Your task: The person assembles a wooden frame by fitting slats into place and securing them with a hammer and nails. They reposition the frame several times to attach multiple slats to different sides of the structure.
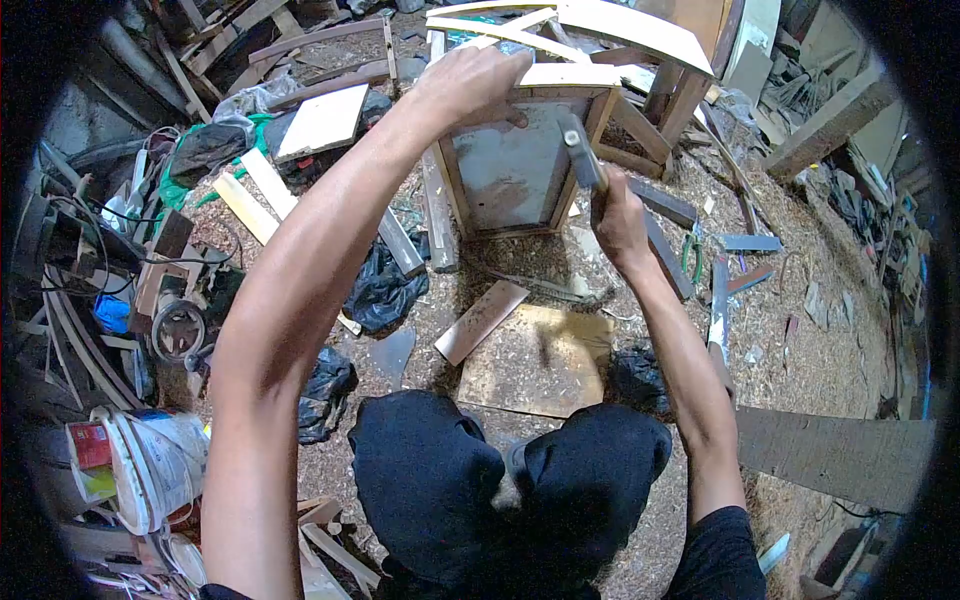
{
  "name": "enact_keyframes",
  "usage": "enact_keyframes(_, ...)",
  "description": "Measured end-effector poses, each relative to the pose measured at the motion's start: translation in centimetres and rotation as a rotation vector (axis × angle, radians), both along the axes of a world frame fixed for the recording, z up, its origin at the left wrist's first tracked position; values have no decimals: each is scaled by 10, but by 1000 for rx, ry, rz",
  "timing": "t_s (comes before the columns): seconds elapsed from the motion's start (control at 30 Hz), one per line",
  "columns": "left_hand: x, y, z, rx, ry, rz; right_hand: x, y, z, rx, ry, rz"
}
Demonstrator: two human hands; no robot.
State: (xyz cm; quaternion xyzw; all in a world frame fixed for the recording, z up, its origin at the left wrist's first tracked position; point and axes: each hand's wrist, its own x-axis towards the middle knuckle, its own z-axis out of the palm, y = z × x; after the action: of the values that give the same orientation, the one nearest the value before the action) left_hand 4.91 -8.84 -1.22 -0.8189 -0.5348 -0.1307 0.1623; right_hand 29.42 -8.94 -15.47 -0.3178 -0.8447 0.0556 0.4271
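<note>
My right hand is closed round the handle of a hammer, whose metal head is raised in front of the right side of a wooden frame. This frame stands upright ahead of me, tapers towards the floor and encloses a stained grey panel. At its upper left, my left hand grips the top edge, a finger curling down over the panel. Some of the left fingers are hidden behind the wrist and knuckles. Pale curved wooden strips lie behind the frame's top.
Wood shavings and offcuts cover the floor. A flat board lies before my knees, with a smaller plank beside it. Black plastic bags lie left of the frame. A white bucket sits at lower left, a wide plank at right.
</note>
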Motion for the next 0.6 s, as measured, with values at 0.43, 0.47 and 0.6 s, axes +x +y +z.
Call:
enact_keyframes(0.43, -2, 1, 2, -21, 14, -9, 15, 21, 26, 107, -174, -44)
enact_keyframes(0.47, -4, -1, 2, -39, 17, 6, 14, 16, 26, 114, -178, -13)
enact_keyframes(0.6, -6, 1, 2, -99, -14, -27, 26, 1, 30, 120, -164, 78)
